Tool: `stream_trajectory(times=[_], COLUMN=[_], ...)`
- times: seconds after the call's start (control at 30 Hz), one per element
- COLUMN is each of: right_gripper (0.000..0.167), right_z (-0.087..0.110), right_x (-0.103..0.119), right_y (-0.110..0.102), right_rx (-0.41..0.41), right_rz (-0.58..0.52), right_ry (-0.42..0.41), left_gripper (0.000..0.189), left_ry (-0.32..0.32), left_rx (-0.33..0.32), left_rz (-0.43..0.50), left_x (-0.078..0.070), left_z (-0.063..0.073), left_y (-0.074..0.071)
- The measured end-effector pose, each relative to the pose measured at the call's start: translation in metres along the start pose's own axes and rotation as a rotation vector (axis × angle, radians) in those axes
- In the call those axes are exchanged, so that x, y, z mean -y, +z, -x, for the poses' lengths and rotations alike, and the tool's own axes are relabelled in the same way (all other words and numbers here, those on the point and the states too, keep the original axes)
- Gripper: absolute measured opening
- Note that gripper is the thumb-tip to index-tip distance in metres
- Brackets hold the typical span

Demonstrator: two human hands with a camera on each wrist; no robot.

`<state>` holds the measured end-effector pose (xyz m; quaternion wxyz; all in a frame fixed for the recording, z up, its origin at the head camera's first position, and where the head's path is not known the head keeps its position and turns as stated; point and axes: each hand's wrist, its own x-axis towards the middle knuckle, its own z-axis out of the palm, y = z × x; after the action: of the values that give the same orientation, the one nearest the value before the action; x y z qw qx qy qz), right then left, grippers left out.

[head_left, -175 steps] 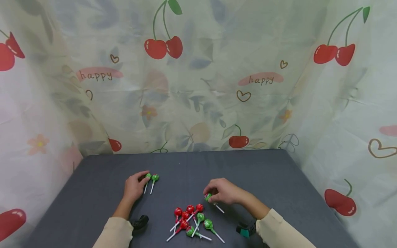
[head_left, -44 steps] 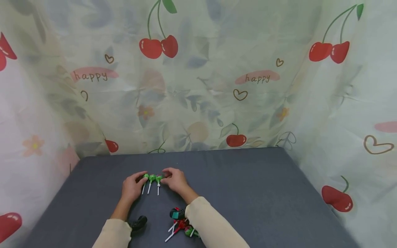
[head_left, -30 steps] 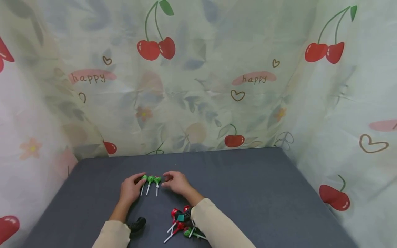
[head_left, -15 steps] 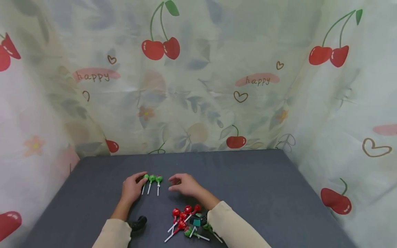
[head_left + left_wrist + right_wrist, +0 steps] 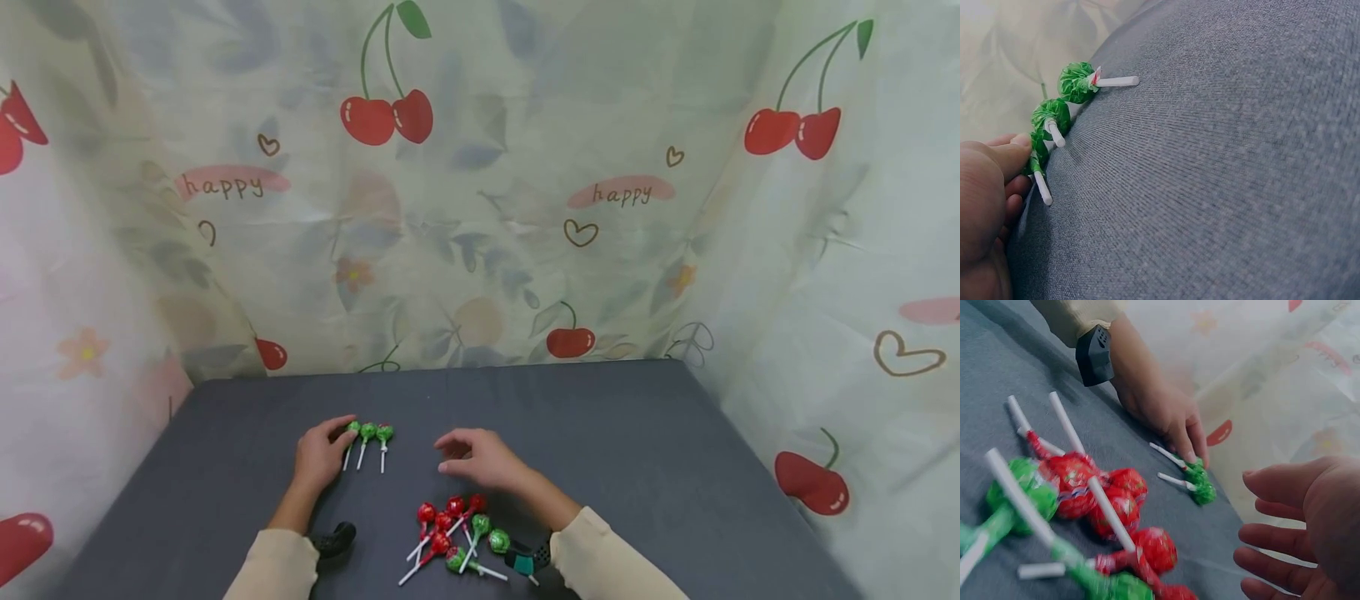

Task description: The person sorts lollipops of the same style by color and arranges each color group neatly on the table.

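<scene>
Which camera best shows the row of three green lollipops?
Left wrist: the row of lollipops is close, all three sticks showing. Head shows all three, but small, one partly covered by the left hand; right wrist plainly shows only two.

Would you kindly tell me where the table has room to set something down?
On the table, the largest bare patch lies between the right hand and right curtain; smaller ones lie left of the left hand and behind the row of three green lollipops. The near middle is crowded by a heap of red and green lollipops.
</scene>
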<state>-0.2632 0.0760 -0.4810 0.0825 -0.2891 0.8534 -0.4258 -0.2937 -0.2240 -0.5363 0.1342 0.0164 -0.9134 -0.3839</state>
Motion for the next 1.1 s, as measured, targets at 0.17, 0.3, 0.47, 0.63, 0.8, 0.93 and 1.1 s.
stream_trajectory(times=[0.17,0.3,0.47,0.63,0.8,0.93,1.1], right_gripper=[0.03,0.027,0.024,0.023,0.019,0.017,0.019], right_z=[0.017,0.034,0.054,0.075,0.096,0.108,0.115], right_x=[-0.005,-0.01,-0.02,-0.034,-0.042,-0.047,-0.047], right_y=[-0.009,-0.015,-0.017,-0.014,-0.009,-0.004,0.002], right_rx=[-0.041,-0.071,-0.108,-0.12,-0.128,-0.123,-0.084], right_rz=[0.009,-0.013,-0.041,-0.078,-0.105,-0.117,-0.137], right_ry=[-0.03,-0.036,-0.064,-0.039,-0.024,-0.039,-0.06], left_gripper=[0.031,0.032,0.031,0.031,0.031,0.031,0.031], left_ry=[0.006,0.004,0.003,0.002,-0.006,-0.004,0.005], left_rx=[-0.006,0.002,-0.006,-0.008,0.007,0.006,-0.002], left_rz=[-0.002,0.002,0.005,0.003,0.008,0.014,0.009], left_x=[-0.001,0.0,0.0,0.0,0.0,0.0,0.001], left_z=[0.0,-0.001,-0.001,0.0,-0.001,0.0,0.0], left_y=[0.0,0.001,0.002,0.003,0.003,0.002,0.001])
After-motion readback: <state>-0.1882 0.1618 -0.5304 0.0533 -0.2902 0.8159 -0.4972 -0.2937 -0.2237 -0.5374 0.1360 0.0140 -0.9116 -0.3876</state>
